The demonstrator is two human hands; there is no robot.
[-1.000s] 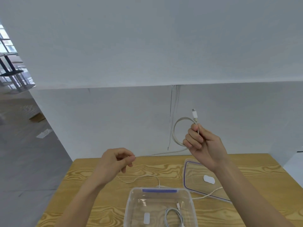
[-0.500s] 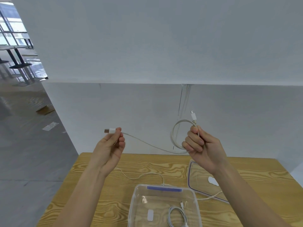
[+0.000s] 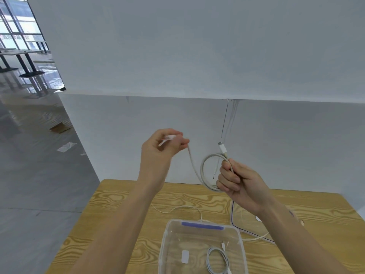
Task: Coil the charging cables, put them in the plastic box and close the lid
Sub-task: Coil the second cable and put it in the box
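My right hand (image 3: 238, 181) is raised above the table and grips a white charging cable (image 3: 205, 173) wound into a small loop, one plug sticking up past my fingers. My left hand (image 3: 161, 153) pinches the cable's other end, blurred, up and to the left of the loop. Below, a clear plastic box (image 3: 201, 226) with a blue strip on its far rim stands open on the wooden table (image 3: 118, 224). A coiled white cable (image 3: 218, 261) lies inside it. The clear lid (image 3: 235, 216) with a dark rim lies flat to the right of the box, mostly behind my right arm.
A thin loose white cable (image 3: 177, 208) lies on the table behind the box, and another stretch (image 3: 256, 237) crosses the lid. A grey-white wall rises right behind the table. Grey floor drops away past the table's left edge.
My left hand has swung right and closer to the coil, carrying the cable's free end. My right hand holds the loop in nearly the same place.
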